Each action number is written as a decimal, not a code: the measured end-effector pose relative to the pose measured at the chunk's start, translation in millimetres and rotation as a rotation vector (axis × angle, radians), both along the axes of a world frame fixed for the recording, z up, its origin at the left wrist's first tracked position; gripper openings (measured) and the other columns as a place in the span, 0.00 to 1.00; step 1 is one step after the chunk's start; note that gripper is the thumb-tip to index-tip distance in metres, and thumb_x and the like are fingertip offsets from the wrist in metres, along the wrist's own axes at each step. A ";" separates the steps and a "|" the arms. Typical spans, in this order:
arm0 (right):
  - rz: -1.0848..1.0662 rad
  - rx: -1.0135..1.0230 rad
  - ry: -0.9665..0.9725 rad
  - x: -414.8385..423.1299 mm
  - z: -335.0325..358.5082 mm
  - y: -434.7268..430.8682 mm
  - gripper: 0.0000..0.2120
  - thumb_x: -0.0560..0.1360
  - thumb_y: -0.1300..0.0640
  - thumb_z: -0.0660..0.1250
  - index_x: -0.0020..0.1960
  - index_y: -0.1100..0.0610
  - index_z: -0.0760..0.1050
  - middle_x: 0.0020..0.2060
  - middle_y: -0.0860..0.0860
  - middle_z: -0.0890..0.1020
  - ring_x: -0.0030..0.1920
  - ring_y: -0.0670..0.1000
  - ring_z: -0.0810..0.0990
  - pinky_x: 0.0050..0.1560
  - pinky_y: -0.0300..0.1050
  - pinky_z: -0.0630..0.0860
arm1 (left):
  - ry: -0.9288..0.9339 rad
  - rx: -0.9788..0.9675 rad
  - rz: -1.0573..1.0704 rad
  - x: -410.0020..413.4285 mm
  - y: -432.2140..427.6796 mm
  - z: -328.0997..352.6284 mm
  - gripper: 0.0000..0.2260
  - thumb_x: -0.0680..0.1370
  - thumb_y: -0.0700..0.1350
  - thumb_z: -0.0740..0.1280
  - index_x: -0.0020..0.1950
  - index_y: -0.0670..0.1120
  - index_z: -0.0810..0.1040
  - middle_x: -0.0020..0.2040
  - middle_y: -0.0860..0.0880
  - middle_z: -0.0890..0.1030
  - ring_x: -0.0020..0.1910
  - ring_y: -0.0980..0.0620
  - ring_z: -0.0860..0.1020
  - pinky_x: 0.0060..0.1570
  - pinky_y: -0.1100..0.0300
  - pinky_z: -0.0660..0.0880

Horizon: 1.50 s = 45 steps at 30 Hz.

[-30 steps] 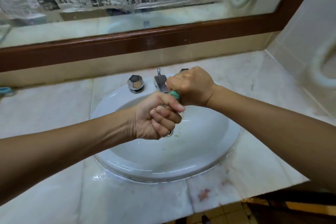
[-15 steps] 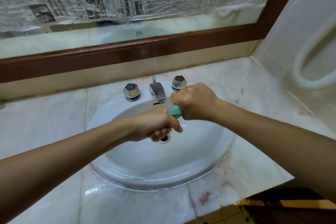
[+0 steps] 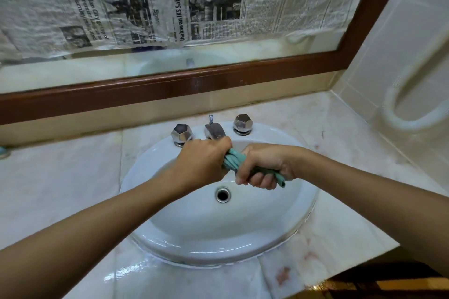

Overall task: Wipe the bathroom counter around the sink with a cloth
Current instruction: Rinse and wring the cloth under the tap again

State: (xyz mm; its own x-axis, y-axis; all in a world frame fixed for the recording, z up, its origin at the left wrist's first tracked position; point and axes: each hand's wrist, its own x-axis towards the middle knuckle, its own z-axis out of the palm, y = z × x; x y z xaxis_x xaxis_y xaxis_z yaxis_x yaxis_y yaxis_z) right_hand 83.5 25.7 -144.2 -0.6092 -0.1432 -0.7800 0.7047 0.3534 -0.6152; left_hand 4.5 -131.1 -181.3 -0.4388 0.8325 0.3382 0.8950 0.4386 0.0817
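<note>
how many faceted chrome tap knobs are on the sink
2: the left knob sits left of the spout, the right knob to its right. None looks hidden.

Most of the teal cloth [image 3: 230,162] is hidden inside the left hand [image 3: 204,161] and the right hand [image 3: 263,165]; only a twisted middle part and one end show. The faucet spout [image 3: 214,130] tip is covered by the left hand. A blue object [image 3: 3,152] on the counter [image 3: 60,177] is cut by the left edge. The newspaper [image 3: 170,0] small print is too blurred to read.
</note>
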 end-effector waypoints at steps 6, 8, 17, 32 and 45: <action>0.409 0.881 0.620 -6.2 1.7 -12.7 0.06 0.67 0.61 0.66 0.37 0.54 0.69 0.30 0.50 0.74 0.31 0.54 0.73 0.27 0.40 0.63 | -0.739 -0.141 0.226 12.2 6.2 16.6 0.08 0.69 0.43 0.68 0.33 0.45 0.71 0.27 0.48 0.73 0.26 0.48 0.71 0.26 0.61 0.65; 0.504 1.044 0.774 -8.4 -2.4 -14.0 0.08 0.68 0.58 0.66 0.45 0.53 0.69 0.32 0.48 0.70 0.35 0.55 0.72 0.28 0.43 0.62 | -1.096 -0.103 0.273 15.0 4.0 20.1 0.09 0.68 0.38 0.68 0.32 0.44 0.69 0.24 0.47 0.69 0.21 0.50 0.64 0.24 0.63 0.60; 0.616 1.235 1.460 -19.3 -24.4 -1.9 0.29 0.51 0.59 0.73 0.44 0.54 0.59 0.19 0.50 0.72 0.15 0.55 0.66 0.26 0.36 0.57 | -1.784 -0.073 0.309 27.0 -3.0 31.8 0.13 0.74 0.37 0.62 0.33 0.48 0.62 0.22 0.52 0.60 0.19 0.57 0.54 0.21 0.69 0.51; 0.364 1.248 0.993 2.9 -21.7 1.4 0.18 0.61 0.58 0.73 0.47 0.53 0.69 0.27 0.50 0.68 0.29 0.57 0.68 0.28 0.42 0.62 | -0.966 -0.198 0.081 15.3 4.1 18.0 0.09 0.75 0.49 0.68 0.41 0.46 0.71 0.34 0.47 0.76 0.29 0.50 0.74 0.29 0.61 0.68; -0.768 -0.603 0.021 88.4 -68.2 -1.0 0.25 0.60 0.48 0.80 0.47 0.63 0.79 0.28 0.58 0.77 0.21 0.50 0.75 0.20 0.37 0.71 | 0.045 0.252 -0.482 6.6 -15.7 -54.4 0.12 0.76 0.40 0.69 0.59 0.46 0.82 0.52 0.47 0.81 0.47 0.46 0.79 0.42 0.53 0.72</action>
State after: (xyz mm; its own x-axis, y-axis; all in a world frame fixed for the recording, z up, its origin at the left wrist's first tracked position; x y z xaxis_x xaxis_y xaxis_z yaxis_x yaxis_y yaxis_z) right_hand 171.9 24.7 -212.4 -0.7161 -0.0734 -0.6941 0.5989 -0.5753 -0.5571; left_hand 11.1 -146.8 -235.7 -0.0079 0.8266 0.5628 0.9948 -0.0504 0.0881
